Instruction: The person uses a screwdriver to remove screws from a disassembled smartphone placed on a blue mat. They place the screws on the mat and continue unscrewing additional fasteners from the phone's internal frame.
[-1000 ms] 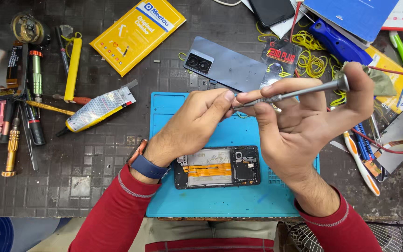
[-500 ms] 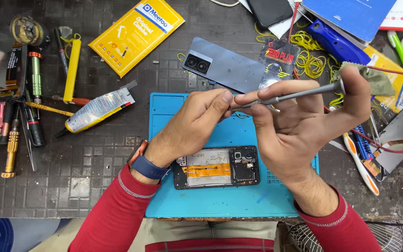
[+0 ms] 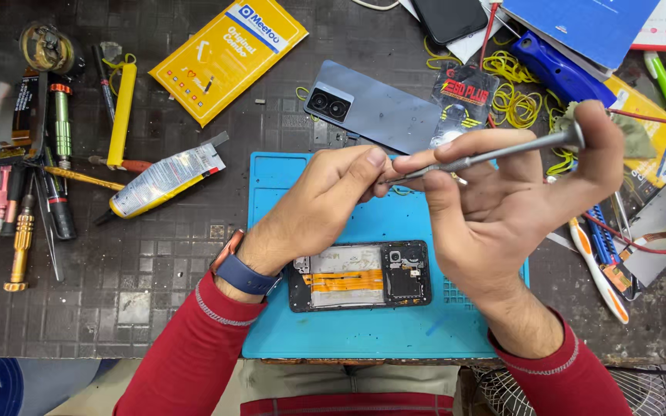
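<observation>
Both hands barely shifted: right hand still grasping screwdriver mid-frame, left hand fingertips pinching its tip; opened phone below untouched.

Bright even overhead light, colours saturated. Soft short shadows under hands on mat. Mild glare on phone back and screwdriver. Sharp focus centre; slight wide-angle stretch at edges. No motion blur.

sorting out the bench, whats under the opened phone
The opened phone lies flat on a blue work mat, which sits on the dark tiled bench. What lies beneath the mat is covered.
</observation>
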